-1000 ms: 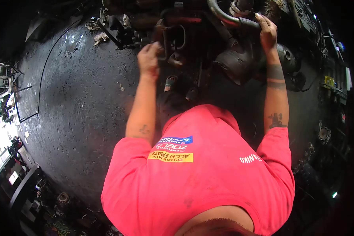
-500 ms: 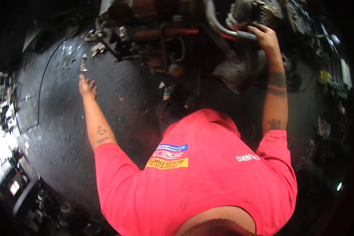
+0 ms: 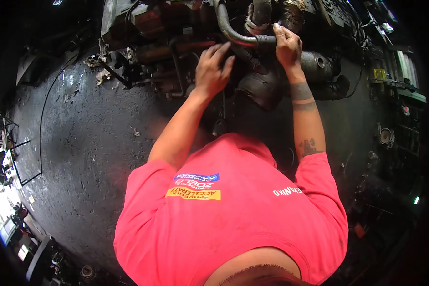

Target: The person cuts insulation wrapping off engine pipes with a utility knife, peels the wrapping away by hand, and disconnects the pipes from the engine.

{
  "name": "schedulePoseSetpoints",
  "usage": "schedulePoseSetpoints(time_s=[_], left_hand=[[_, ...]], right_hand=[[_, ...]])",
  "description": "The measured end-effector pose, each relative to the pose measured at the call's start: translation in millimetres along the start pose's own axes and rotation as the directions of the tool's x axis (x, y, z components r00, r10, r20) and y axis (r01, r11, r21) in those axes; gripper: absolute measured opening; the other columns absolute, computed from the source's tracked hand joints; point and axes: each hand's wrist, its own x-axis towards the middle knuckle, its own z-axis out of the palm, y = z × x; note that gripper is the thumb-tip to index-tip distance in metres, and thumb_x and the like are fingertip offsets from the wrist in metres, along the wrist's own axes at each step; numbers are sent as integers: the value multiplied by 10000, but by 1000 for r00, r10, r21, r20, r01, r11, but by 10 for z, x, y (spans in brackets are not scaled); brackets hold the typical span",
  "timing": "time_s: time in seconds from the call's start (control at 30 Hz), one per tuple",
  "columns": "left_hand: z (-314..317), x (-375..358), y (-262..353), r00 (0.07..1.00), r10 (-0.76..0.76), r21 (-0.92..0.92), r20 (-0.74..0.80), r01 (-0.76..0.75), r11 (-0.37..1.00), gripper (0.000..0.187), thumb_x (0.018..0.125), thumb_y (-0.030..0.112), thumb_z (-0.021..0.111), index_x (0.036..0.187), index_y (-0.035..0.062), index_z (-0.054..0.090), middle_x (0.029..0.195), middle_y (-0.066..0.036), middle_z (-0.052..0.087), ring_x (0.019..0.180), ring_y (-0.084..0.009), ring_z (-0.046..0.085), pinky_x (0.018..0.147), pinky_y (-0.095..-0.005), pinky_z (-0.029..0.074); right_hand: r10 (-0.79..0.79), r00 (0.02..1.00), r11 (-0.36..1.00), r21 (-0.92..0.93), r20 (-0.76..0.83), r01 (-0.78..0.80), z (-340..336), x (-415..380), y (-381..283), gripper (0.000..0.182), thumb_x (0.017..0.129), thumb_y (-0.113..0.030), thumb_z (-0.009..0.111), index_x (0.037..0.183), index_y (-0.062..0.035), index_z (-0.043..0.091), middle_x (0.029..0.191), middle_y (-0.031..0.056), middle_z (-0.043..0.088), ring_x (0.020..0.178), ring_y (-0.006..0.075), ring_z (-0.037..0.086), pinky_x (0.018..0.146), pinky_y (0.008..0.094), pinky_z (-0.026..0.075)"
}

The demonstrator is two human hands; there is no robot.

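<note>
A greasy engine [image 3: 157, 33] stands on the dark floor ahead of me. A curved black hose [image 3: 231, 33] runs across its top right. My right hand [image 3: 287, 45] is closed around the end of that hose, where it meets a clamp. My left hand [image 3: 213, 70] hovers at the engine just left of the hose, fingers spread and reaching toward a dark rounded housing [image 3: 260, 88] below the hose. Nothing is held in my left hand. My red shirt fills the lower middle of the view.
A grey cylinder part [image 3: 319, 64] lies to the right of the engine. Shelves with containers [image 3: 395, 71] line the right side. Scraps of debris [image 3: 100, 74] lie on the oily concrete floor [image 3: 81, 143]. Clutter and tools [image 3: 5, 162] sit at the far left edge.
My left hand swung out to the left over the floor, then came back to the engine beside the hose. My right hand has stayed on the hose.
</note>
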Motion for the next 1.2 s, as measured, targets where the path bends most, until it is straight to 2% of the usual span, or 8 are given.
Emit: schedulePoseSetpoints(time_s=[0.23,0.33,0.4,0.5,0.57,0.87,0.93,1.2], left_hand=[[511,452,-146,969,-246,196,-15,244,950,584,702,360,690,1218,138,531,1162,-120,559,1101,-352,451,905,-485,372],[479,540,-158,914,286,609,-289,-55,791,289,815,172,645,1049,13,584,816,-72,636,655,-168,611,533,-310,491],[632,604,-391,968,-202,-326,-146,145,934,486,775,184,684,1204,64,492,856,-92,633,755,-229,624,654,-341,505],[512,693,-64,909,-392,-296,-140,339,893,621,762,152,677,1291,71,363,868,-104,629,791,-224,622,685,-348,504],[680,758,-218,892,-12,61,-453,44,997,605,801,90,616,1303,30,285,945,-112,602,805,-165,605,651,-314,516],[637,834,-133,969,-189,-614,-161,52,787,623,798,75,612,1310,9,265,999,-144,577,834,-180,604,677,-301,523],[704,841,-239,976,-194,-740,-100,57,670,627,797,71,611,1312,5,260,1011,-150,572,840,-184,604,683,-298,524],[906,1032,-873,892,-49,-879,449,451,154,691,763,217,734,1304,-26,379,1255,-152,506,1167,-281,495,960,-418,446]], right_hand=[[-31,999,998,-56,41,33,-20,30,-17,457,863,-454,506,731,-28,604,667,214,558,661,360,582,620,414,432],[-33,999,999,-35,4,34,-11,38,7,403,863,-415,520,836,-38,659,765,203,628,825,368,616,709,392,468],[-111,993,990,79,-30,113,-25,-30,-63,393,912,-328,441,831,-16,666,756,194,641,711,351,621,658,394,462],[-236,970,968,67,-66,240,-17,-33,-32,331,902,-284,461,824,-42,673,805,183,649,761,363,619,687,409,461],[-417,906,909,-49,-69,414,85,113,275,315,902,-272,465,837,-44,672,823,182,648,776,362,618,700,410,461],[-758,645,648,4,99,761,314,849,1256,367,868,-361,536,933,-20,656,897,194,647,888,339,610,752,359,464],[-67,978,993,112,200,46,43,343,526,373,871,-336,549,997,3,639,980,181,644,924,300,610,787,334,453],[69,976,992,-120,206,-44,-214,140,10,479,821,-479,538,975,-46,675,939,222,647,963,358,607,851,396,451]])
